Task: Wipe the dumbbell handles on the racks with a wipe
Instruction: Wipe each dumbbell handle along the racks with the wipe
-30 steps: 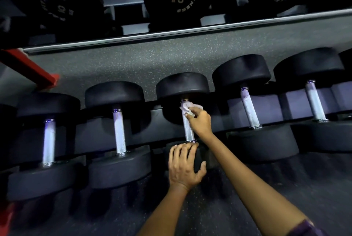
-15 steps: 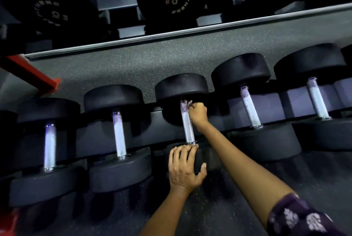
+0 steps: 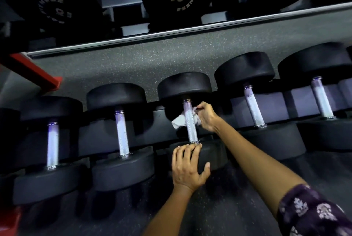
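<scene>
Left hand (image 3: 187,167) flat on near head of middle dumbbell (image 3: 208,156), fingers straight, thumb hooked over its edge. Handle (image 3: 190,121) just above. Wipe (image 3: 180,121) passes behind handle, pinched by right hand (image 3: 206,116), arm stretched forward.

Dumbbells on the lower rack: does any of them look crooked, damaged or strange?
Nothing stands out. The dumbbells sit in an even row. The right hand holds the white wipe behind the middle handle; the left hand rests on its near head.
</scene>
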